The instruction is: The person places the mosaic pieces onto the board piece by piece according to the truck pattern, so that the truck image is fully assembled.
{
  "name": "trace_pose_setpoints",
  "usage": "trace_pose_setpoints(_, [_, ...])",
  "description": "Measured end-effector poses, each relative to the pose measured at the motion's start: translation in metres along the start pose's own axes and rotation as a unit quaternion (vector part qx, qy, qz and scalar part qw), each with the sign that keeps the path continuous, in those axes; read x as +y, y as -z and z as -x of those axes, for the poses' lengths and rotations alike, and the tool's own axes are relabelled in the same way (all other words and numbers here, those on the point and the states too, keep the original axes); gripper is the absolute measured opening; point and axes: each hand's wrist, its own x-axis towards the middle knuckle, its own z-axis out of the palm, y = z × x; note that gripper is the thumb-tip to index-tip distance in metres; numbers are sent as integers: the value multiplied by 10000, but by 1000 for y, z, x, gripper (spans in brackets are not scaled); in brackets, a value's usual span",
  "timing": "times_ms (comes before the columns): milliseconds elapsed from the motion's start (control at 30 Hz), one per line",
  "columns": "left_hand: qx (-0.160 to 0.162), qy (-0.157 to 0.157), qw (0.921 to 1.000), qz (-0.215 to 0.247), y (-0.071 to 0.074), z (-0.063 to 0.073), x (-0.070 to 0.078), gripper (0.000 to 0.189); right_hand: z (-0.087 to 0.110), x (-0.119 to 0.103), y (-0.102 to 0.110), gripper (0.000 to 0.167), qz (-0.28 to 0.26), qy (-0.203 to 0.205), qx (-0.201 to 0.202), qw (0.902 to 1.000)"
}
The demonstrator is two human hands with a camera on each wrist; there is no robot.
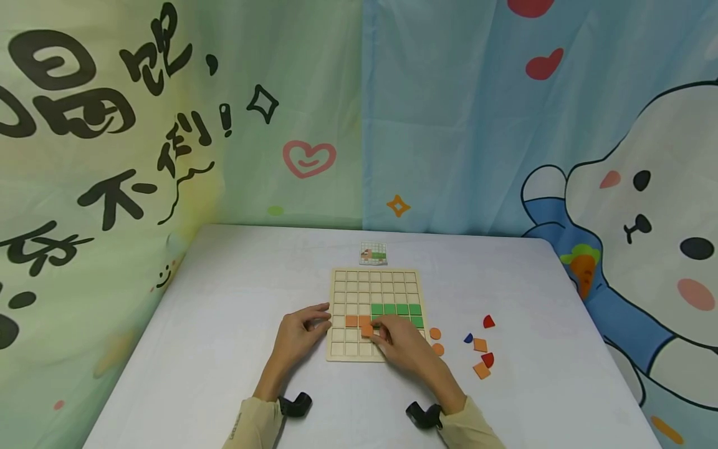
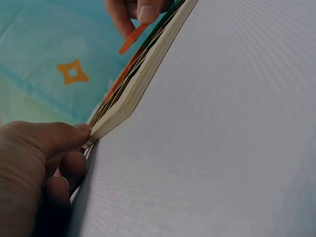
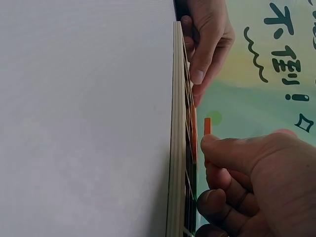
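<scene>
A pale wooden grid board [image 1: 343, 350] lies on the table. Green squares [image 1: 396, 309] fill part of its right side, with orange squares [image 1: 351, 321] beside them to the left. My right hand [image 1: 401, 340] pinches an orange square tile [image 3: 207, 125] between thumb and fingertips, just above the board; the tile [image 2: 132, 40] is tilted in the left wrist view. My left hand [image 1: 300, 330] rests at the board's left edge, its thumb touching the edge in the left wrist view. Part of the green rows is hidden behind my right hand.
A small picture card [image 1: 373, 254] lies beyond the board's far edge. To the right are orange discs [image 1: 435, 333], orange squares [image 1: 480, 345], red pieces [image 1: 488, 322] and a blue piece [image 1: 468, 338]. A printed curtain [image 1: 314, 112] hangs behind the table [image 1: 235, 280].
</scene>
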Motion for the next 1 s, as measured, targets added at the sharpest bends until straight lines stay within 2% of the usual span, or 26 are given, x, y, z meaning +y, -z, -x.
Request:
trace_pose_setpoints(233, [-10, -6, 10000, 11, 0, -1, -3, 14, -7, -8, -2, 29, -101, -190, -154, 9997])
trace_pose_setpoints(667, [-100, -35, 9999, 3, 0, -1, -4, 15, -24, -18, -8, 26, 12, 88, -222, 9997])
trace_pose_setpoints(1000, [-104, -51, 9999, 64, 0, 0, -5, 14, -36, -26, -11, 24, 44, 87, -413, 9991])
